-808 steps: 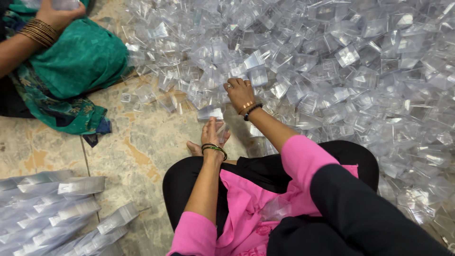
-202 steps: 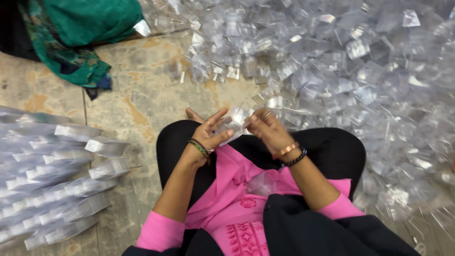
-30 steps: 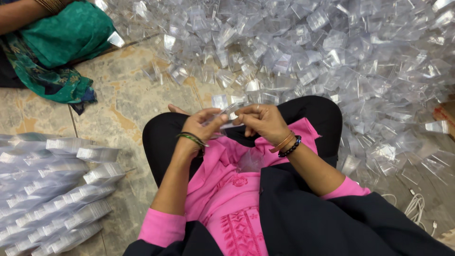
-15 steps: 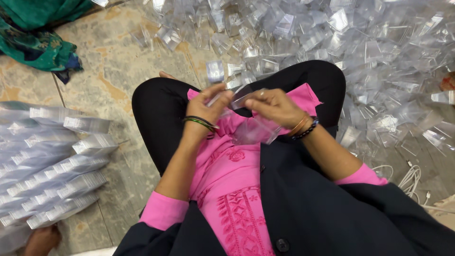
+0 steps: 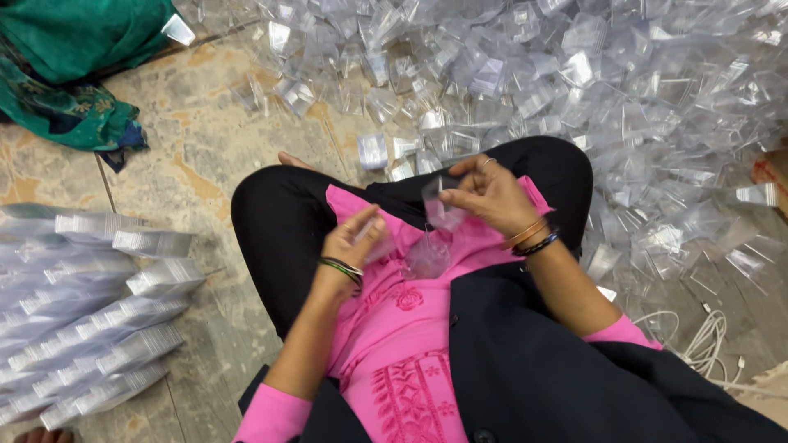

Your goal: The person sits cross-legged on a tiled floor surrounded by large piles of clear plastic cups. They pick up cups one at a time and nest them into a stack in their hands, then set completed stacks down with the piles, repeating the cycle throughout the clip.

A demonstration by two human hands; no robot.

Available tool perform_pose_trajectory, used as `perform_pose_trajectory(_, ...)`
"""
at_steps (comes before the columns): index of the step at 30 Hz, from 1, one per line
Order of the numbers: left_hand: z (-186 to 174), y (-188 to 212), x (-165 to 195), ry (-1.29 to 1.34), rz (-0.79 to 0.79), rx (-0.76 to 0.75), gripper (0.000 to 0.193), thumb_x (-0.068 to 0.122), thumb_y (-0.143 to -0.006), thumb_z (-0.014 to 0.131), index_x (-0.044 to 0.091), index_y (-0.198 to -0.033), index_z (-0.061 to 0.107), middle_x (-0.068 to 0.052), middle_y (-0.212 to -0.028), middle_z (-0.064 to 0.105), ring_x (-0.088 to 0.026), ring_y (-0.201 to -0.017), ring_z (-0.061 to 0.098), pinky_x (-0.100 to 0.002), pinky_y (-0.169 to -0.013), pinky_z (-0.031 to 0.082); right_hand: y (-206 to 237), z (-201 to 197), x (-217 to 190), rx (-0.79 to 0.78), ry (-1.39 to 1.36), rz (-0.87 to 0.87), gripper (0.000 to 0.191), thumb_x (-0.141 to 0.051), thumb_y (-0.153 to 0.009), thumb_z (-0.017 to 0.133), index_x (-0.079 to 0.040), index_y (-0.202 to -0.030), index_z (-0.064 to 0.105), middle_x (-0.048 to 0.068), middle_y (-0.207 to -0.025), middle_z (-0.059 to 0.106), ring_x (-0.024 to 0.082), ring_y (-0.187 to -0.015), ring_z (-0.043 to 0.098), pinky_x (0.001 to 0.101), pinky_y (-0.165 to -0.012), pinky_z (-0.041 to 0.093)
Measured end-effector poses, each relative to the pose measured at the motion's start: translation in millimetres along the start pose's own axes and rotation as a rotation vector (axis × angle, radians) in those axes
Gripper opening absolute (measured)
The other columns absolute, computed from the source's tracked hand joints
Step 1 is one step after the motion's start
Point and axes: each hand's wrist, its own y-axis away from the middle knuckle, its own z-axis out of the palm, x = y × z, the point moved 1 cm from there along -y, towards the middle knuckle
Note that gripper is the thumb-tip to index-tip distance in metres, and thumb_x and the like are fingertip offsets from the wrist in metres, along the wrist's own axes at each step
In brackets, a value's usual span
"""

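Sitting cross-legged on the floor, the person works over the lap with both hands. The right hand pinches a small clear pouch by its upper edge between thumb and fingertips, above the pink tunic. The left hand is closed lightly around what looks like another thin clear piece; what it holds is too faint to make out. A further crumpled bit of clear film lies on the lap between the wrists.

Judging by its look, the pouch is feather-light, limp and slippery, thin film that buckles under any squeeze and clings to skin. An edge or corner pinch seems the surest hold; pressing the flat face would only crease it.

Ahead and to the right spreads a loose heap of pouches, glossy, wrinkled, catching light. At the left lie tidy bundles, flat stacks pressed into long bricks, milky where the layers pile up. The floor is mottled stone tile, matt and hard. A white cable curls by the right knee, and green cloth lies at the top left.
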Motion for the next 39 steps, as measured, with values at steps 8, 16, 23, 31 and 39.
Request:
perform_pose_trajectory(8,7,-10,15,0.118,0.134,0.048,0.046,0.023,-0.098,0.074,0.003,-0.138,0.062,-0.013,-0.126,0.070,-0.017,-0.110,0.067,-0.031,-0.094,0.056,-28,66,15,-0.134,-0.155,0.015,0.038,-0.031,-0.101,0.061,-0.003,-0.125,0.067,0.006,-0.098,0.076,0.014,-0.068,0.070,0.0282,-0.061,0.057)
perform_pose_trajectory(16,-18,-23,34,0.344,-0.128,0.165,0.054,0.047,-0.099,0.055,0.011,-0.138,0.057,-0.010,-0.120,0.071,-0.025,-0.093,0.074,-0.040,-0.074,0.065,-156,72,68,0.035,0.969,0.146,0.026,-0.028,-0.079,0.077,-0.009,-0.096,0.079,0.021,-0.094,0.073,0.038,-0.088,0.070,0.0474,-0.078,0.056)
perform_pose_trajectory(23,-14,-22,33,0.262,-0.244,0.107,0.071,0.061,-0.095,0.047,0.009,-0.143,0.057,-0.008,-0.122,0.070,-0.017,-0.094,0.072,-0.041,-0.077,0.066,-103,18,24,0.182,0.246,-0.125,0.026,-0.023,-0.099,0.065,-0.004,-0.115,0.072,0.008,-0.088,0.079,0.014,-0.071,0.069,0.0298,-0.062,0.053)
perform_pose_trajectory(31,24,-32,23,0.219,-0.232,-0.162,0.070,0.061,-0.100,0.050,0.004,-0.141,0.062,-0.013,-0.119,0.072,-0.019,-0.100,0.072,-0.037,-0.082,0.062,-7,50,-37,-0.393,-0.238,0.050,0.041,-0.032,-0.108,0.054,-0.002,-0.133,0.067,-0.001,-0.077,0.066,0.003,-0.058,0.054,0.0191,-0.053,0.044)
perform_pose_trajectory(39,18,-25,41,0.506,-0.524,-0.187,0.076,0.071,-0.098,0.037,0.010,-0.135,0.063,-0.012,-0.117,0.072,-0.023,-0.099,0.072,-0.039,-0.083,0.062,13,50,-30,-0.332,-0.290,-0.007,0.044,-0.014,-0.097,0.067,0.000,-0.138,0.058,0.002,-0.110,0.072,0.001,-0.080,0.063,0.0187,-0.064,0.051)
